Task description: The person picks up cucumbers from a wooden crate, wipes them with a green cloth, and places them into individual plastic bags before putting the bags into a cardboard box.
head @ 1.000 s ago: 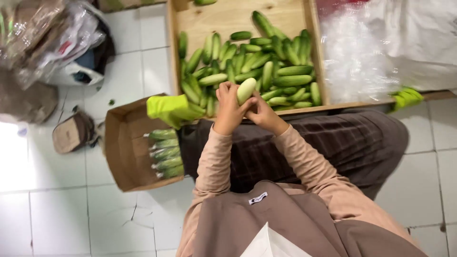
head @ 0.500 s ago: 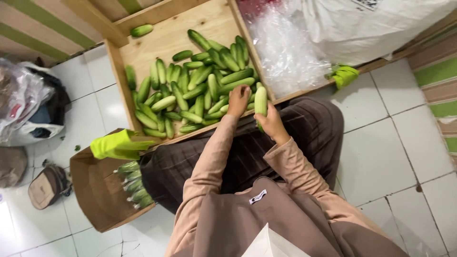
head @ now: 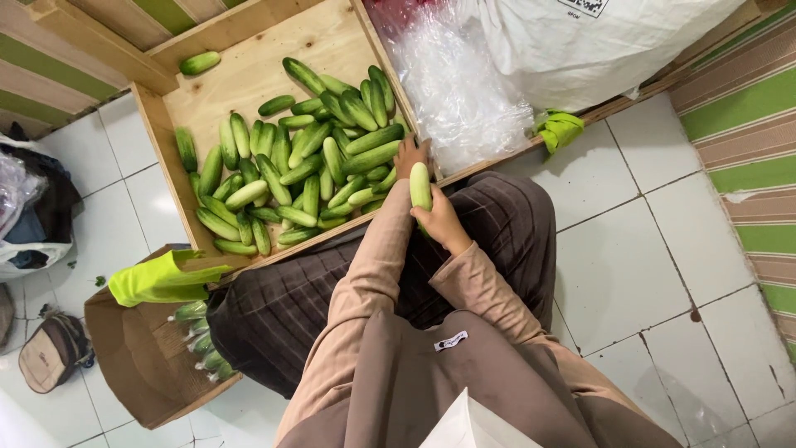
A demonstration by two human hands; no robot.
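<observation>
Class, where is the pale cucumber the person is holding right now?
In the head view, the pale cucumber stands upright in the right hand, just past the wooden tray corner, beside the left hand and the clear plastic bags.

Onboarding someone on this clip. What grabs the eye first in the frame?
The heap of green cucumbers in the shallow wooden crate at upper left dominates. At the crate's near right corner the right hand holds one pale cucumber upright, with the left hand at its tip. Right of the crate lies crumpled clear plastic, and a cardboard box with wrapped cucumbers sits at lower left.
</observation>
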